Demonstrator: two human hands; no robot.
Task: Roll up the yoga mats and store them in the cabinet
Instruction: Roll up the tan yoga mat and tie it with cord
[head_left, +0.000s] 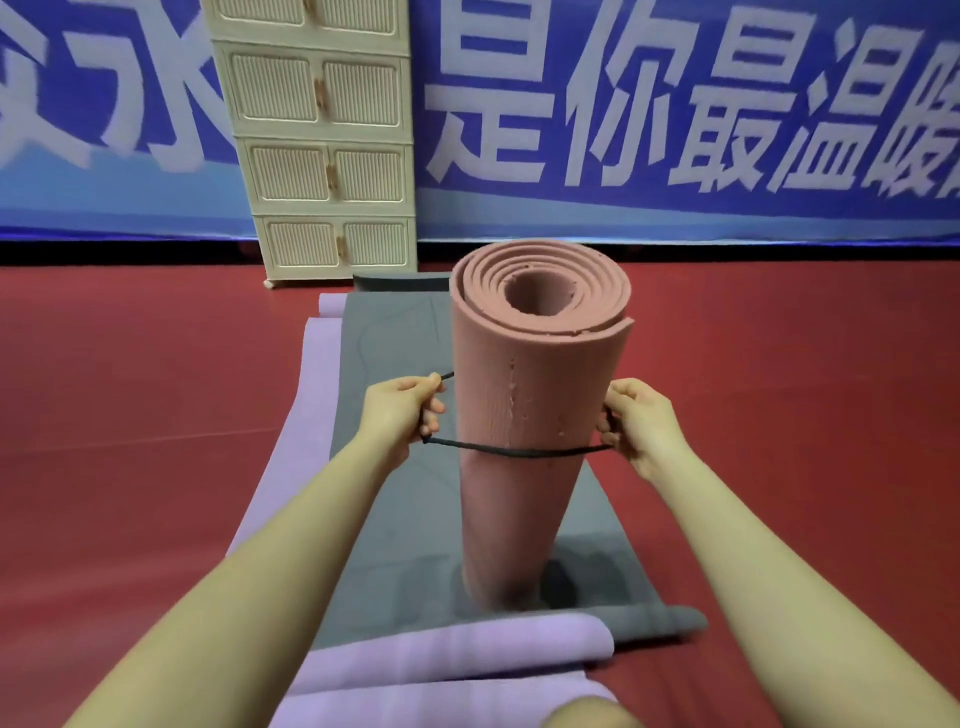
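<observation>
Purple mat (467, 654) and grey mat (395, 467) lie flat, nearest. Pink roll (524, 395) stands upright on the grey one. Left hand (400, 415) and right hand (641, 421), apart, each pinch the black cord (514, 451) round it. Pull evenly, keep roll tight. Cabinet (322, 150) beyond, doors closed.

Likely sports hall: red court floor (156, 389), wall banner (675, 104) (blurred).
</observation>
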